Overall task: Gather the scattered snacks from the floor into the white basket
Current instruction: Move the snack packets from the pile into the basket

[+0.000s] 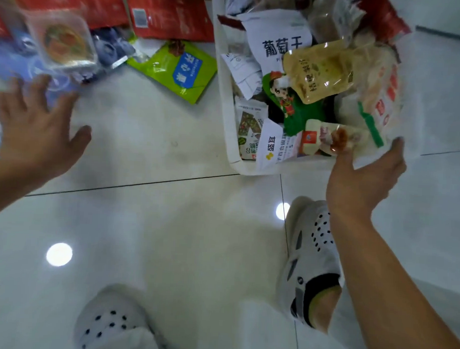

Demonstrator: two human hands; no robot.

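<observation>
Though packets already crowd it, white basket (225, 137): upper right of the frame, on the floor (156, 224), stacked nearly to the rim.
Already inside: a white raisin packet (280, 43), a tan pouch (318, 70) lying on top, a green cartoon packet (291, 106), a seaweed packet (251, 128) and a white packet with a yellow logo (271, 147) against the near wall.
Right hand (364, 179): at the basket's near right corner, fingers and thumb grasping the lower edge of a clear bag of pale snacks (377, 96), which hangs over the basket's right side; whether it rests on the pile yet I cannot tell.
Left hand (35, 125): left edge of the frame, fingers spread and released, holding nothing, just short of the blurred heap at upper left.
Left on the floor: a clear tub with an orange label (64, 43), blue packets (110, 47) beside it, a green packet (175, 68) near the basket's left wall, and red packets (169, 15) along the top edge.
Progress: judged well past halfway; one bag going in, a handful to fetch, all in the upper left.
Feet: white perforated shoes (309, 255) at the bottom, apart from the snacks.
</observation>
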